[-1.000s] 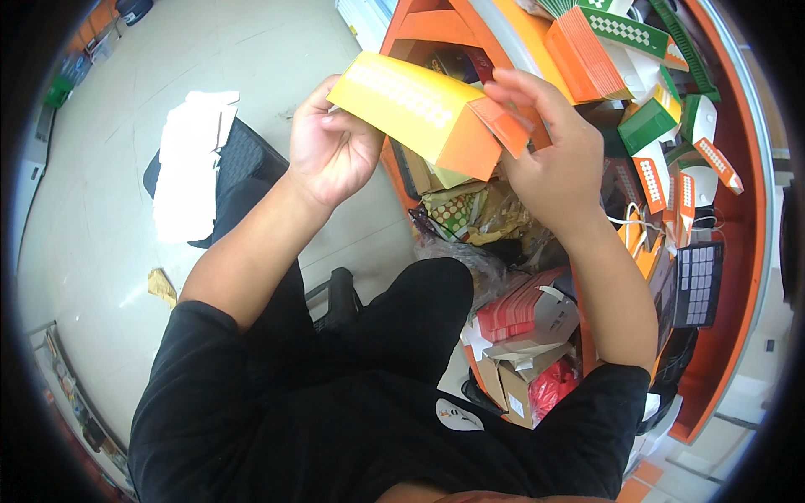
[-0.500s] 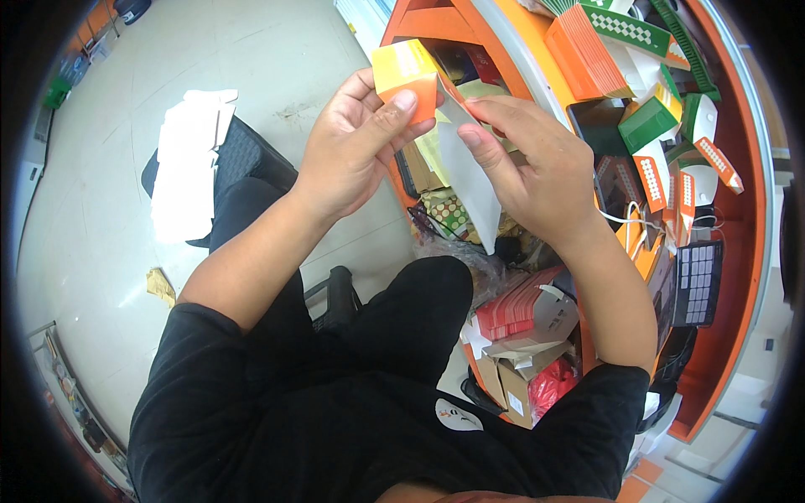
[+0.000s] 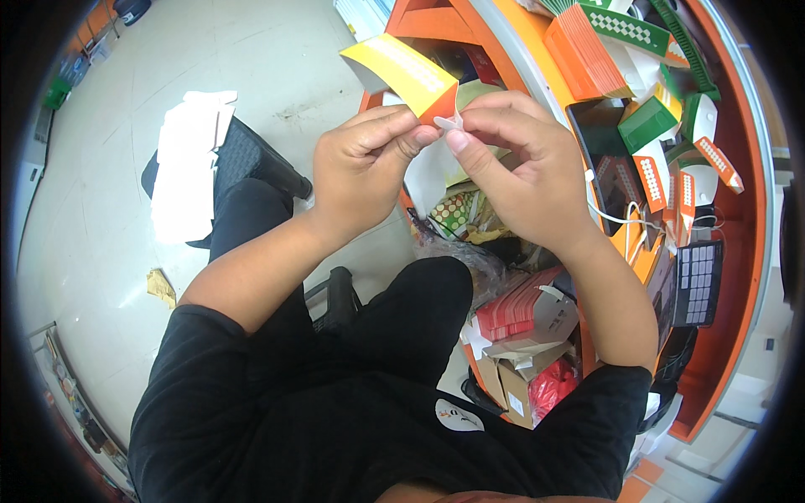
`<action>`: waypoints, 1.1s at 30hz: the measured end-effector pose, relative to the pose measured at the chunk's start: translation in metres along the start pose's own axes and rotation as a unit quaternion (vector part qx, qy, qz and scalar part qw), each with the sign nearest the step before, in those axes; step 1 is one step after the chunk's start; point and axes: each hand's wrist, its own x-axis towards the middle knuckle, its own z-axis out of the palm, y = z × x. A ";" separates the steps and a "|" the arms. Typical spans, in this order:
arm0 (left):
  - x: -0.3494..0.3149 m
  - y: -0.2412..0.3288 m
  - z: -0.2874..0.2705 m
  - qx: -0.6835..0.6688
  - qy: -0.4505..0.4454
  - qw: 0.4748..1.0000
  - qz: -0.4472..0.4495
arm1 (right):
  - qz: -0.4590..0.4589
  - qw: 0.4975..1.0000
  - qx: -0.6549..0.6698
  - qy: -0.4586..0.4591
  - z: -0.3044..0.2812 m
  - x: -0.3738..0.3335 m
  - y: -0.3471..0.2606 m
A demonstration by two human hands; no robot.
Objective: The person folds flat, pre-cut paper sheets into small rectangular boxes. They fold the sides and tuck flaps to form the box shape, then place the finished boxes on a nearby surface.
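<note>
Both hands hold a partly folded yellow-and-orange paper box [image 3: 408, 70] above the gap between my knees and the desk. My left hand [image 3: 362, 172] is closed, pinching its lower orange edge between thumb and fingers. From the other side, my right hand [image 3: 532, 172] pinches a small white flap at the box's corner with thumb and forefinger. The yellow panel slants up and to the left, with its far end raised. Part of the fold is hidden behind my fingertips.
Flat white cartons [image 3: 186, 172] lie on a black stool [image 3: 256, 159] at the left. On the orange desk are stacked orange cartons [image 3: 580, 54], a green-and-yellow box [image 3: 650, 124] and a keyboard [image 3: 698, 283]. A cardboard box [image 3: 513, 392] and red-edged cartons [image 3: 507, 317] sit low on the right.
The box has turned, so its yellow panel now stretches up and left. My left hand has shifted its grip to the lower edge, and my right fingers have moved in to the corner flap.
</note>
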 end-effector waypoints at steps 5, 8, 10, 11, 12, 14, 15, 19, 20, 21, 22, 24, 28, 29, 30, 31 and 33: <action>0.000 -0.004 -0.001 -0.011 -0.004 1.000 0.015 | -0.019 0.997 -0.070 0.013 0.000 -0.001 -0.007; 0.000 -0.010 -0.004 -0.003 -0.022 0.999 0.024 | -0.030 0.996 -0.089 0.010 -0.002 -0.002 -0.008; 0.001 -0.009 -0.006 0.001 -0.041 0.999 0.004 | -0.033 0.996 -0.083 -0.003 -0.003 -0.002 -0.008; 0.002 -0.005 -0.007 -0.007 -0.052 0.998 -0.020 | -0.032 0.997 -0.076 -0.012 -0.003 -0.002 -0.006; 0.002 -0.003 -0.008 -0.015 -0.062 0.997 -0.045 | -0.032 0.997 -0.069 -0.022 -0.004 -0.002 -0.005; 0.002 -0.007 -0.010 -0.064 -0.078 0.993 -0.065 | -0.009 0.998 -0.032 -0.052 -0.005 -0.002 -0.002; 0.003 -0.009 -0.011 -0.087 -0.085 0.990 -0.075 | 0.001 0.998 -0.013 -0.067 -0.005 -0.002 0.000; 0.008 -0.013 -0.009 -0.189 -0.057 0.974 -0.112 | -0.083 0.983 -0.110 -0.122 -0.008 -0.004 0.002; 0.010 -0.017 -0.010 -0.217 -0.048 0.969 -0.108 | -0.099 0.976 -0.142 -0.128 -0.003 -0.007 0.000; 0.012 -0.019 -0.010 -0.244 -0.039 0.963 -0.104 | -0.115 0.969 -0.174 -0.134 0.001 -0.009 -0.001; 0.013 -0.020 -0.014 -0.176 -0.045 0.979 -0.098 | -0.124 0.960 -0.215 -0.131 0.002 -0.012 -0.002; 0.014 -0.020 -0.015 -0.198 -0.056 0.971 -0.121 | -0.141 0.936 -0.297 -0.125 0.004 -0.014 -0.004; 0.015 -0.013 -0.014 -0.115 -0.100 0.980 -0.126 | -0.112 0.950 -0.255 -0.142 0.004 -0.015 0.000; 0.015 -0.012 -0.014 -0.137 -0.086 0.977 -0.140 | -0.080 0.970 -0.184 -0.136 0.005 -0.011 -0.001; 0.016 -0.012 -0.013 -0.159 -0.072 0.972 -0.155 | -0.047 0.984 -0.113 -0.129 0.005 -0.009 -0.003; 0.016 -0.011 -0.012 -0.181 -0.058 0.967 -0.169 | -0.044 0.987 -0.101 -0.117 0.006 -0.008 -0.005; 0.011 -0.010 -0.007 -0.189 -0.046 0.970 -0.147 | -0.038 0.992 -0.076 -0.094 0.008 -0.008 -0.006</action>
